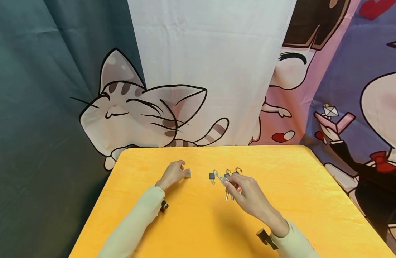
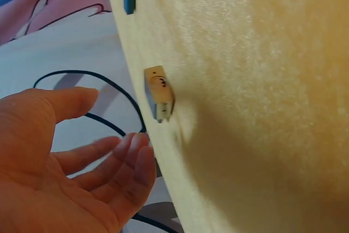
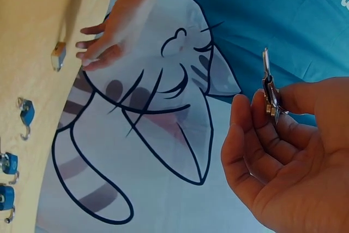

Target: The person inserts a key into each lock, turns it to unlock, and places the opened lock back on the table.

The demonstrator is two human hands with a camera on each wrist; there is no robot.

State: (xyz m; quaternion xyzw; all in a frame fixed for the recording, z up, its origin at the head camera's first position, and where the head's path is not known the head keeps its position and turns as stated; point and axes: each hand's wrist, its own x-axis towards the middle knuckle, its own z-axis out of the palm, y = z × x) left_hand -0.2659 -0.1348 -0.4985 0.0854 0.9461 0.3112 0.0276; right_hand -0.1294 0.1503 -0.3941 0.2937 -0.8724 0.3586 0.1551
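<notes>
My right hand (image 1: 249,195) pinches a bunch of keys (image 3: 268,94) between thumb and fingers, raised above the table. One key points up and away; other keys (image 1: 226,195) hang below the fingers. My left hand (image 1: 173,175) hovers beside a lone small padlock (image 2: 158,88), thumb and fingers relaxed and apart, holding nothing. That padlock's brass face with its keyhole shows in the left wrist view; its shackle is hidden. Right of it lies a blue padlock (image 1: 212,176) with its shackle open and a small metal piece at its other end.
Two more blue padlocks, a nearer one (image 3: 7,163) and another (image 3: 5,197), lie in the same row with open shackles, partly behind my right hand in the head view. The yellow tabletop (image 1: 191,222) ends at a printed cloth backdrop (image 1: 217,71).
</notes>
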